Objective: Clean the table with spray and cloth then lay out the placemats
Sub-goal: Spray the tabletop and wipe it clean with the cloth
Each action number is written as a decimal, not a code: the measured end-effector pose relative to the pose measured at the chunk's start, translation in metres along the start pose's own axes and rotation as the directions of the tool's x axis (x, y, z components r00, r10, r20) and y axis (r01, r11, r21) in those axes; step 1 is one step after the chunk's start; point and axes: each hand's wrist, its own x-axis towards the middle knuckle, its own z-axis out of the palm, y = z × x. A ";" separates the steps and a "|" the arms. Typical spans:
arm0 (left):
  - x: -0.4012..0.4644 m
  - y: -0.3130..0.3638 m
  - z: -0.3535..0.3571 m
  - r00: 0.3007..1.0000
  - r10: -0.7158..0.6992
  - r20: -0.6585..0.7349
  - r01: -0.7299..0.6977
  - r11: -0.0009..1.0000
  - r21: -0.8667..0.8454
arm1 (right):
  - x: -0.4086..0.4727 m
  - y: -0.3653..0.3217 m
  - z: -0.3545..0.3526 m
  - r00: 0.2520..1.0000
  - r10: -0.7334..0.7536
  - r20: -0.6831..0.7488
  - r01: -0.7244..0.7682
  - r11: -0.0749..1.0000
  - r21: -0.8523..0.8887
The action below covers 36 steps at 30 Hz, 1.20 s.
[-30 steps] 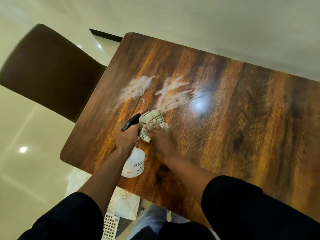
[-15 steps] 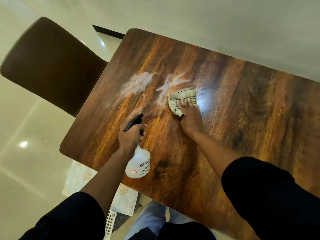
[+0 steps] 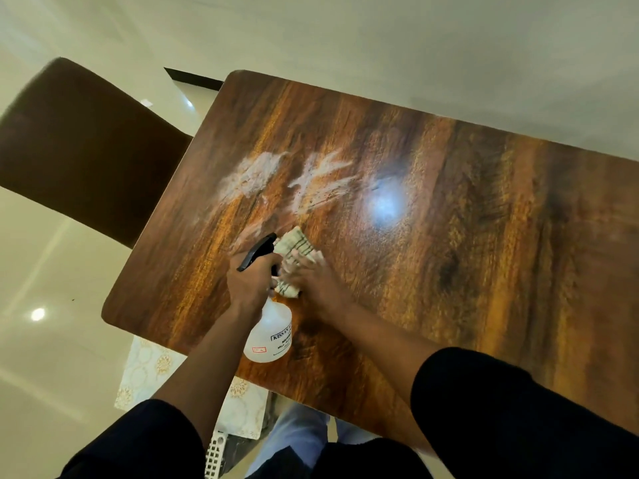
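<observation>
Placemats (image 3: 152, 366) with a gold pattern sit low by my left side, below the table edge, not laid out yet; a white perforated thing (image 3: 215, 454) pokes up beside them, can't tell what. Above those, my left hand (image 3: 250, 283) is wrapped round the neck of the spray bottle (image 3: 269, 335), finger near the black trigger, clear body hanging over the near edge of the wooden table (image 3: 449, 271). Just beside it, my right hand (image 3: 313, 283) presses the checked cloth (image 3: 294, 252) flat on the tabletop, fingers spread over it, blurred mid-wipe. Step in hand looks like wiping, cleaning stage maybe half done. Farther out, white spray residue (image 3: 276, 179) sits unwiped, two smeared patches, with a ceiling-light glare spot to their right. Next move, I judge: push the cloth outward across both patches, keep pressure flat, bottle out of the way. Brown chair (image 3: 83, 150) stands at the far left end.
</observation>
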 end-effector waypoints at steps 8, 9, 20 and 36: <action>0.010 0.005 0.014 0.999 -0.029 0.046 0.026 0.998 0.057 | -0.002 0.058 -0.015 0.999 -0.026 -0.022 0.027 0.999 0.032; 0.011 0.006 0.017 0.998 -0.033 0.060 0.030 0.998 0.061 | -0.002 0.069 -0.024 0.999 0.021 -0.037 -0.020 0.999 0.032; 0.029 0.040 0.052 0.971 0.046 0.236 -0.065 0.995 0.072 | 0.049 0.174 -0.106 0.835 0.467 -0.291 -0.437 0.884 0.166; 0.060 0.037 0.020 0.999 0.012 0.051 -0.018 0.991 0.134 | 0.086 0.051 -0.028 0.992 0.019 -0.126 -0.022 1.000 -0.016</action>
